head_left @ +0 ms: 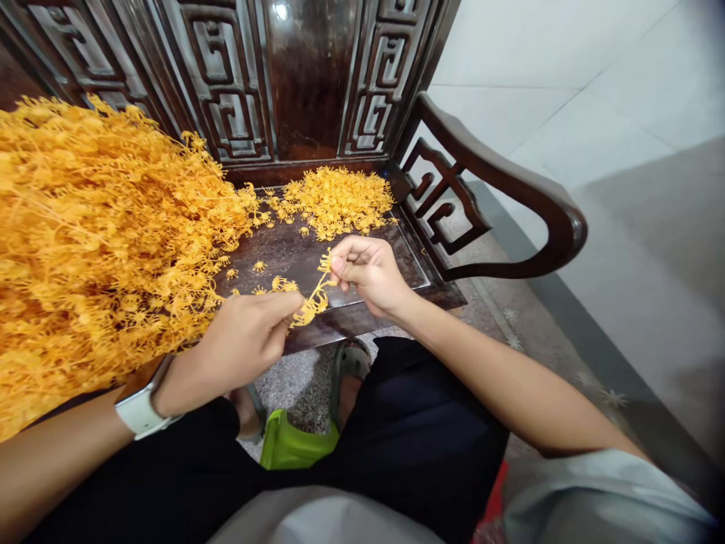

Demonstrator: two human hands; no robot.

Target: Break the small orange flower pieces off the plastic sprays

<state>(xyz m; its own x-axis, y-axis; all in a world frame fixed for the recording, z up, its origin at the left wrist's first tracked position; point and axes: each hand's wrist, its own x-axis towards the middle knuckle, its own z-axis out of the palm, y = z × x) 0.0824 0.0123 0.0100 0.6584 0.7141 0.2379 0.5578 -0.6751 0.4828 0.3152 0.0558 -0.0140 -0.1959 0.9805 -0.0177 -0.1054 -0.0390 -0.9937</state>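
My left hand (252,332), with a pale watch band on its wrist, is closed on the lower end of a yellow plastic flower sprig (320,291). My right hand (371,276) pinches the upper part of that same sprig between thumb and index finger. Left of my hands rises a large heap of yellow-orange sprigs (107,234). A smaller pile of loose yellow pieces (340,200) lies behind my right hand on the dark wooden seat (277,253). Single pieces are scattered between the two heaps.
The seat has a carved wooden back (309,75) and a curved armrest (510,181) at the right. Below its front edge are my knees, my sandals (350,363) and a green plastic object (297,442). A pale wall stands at the right.
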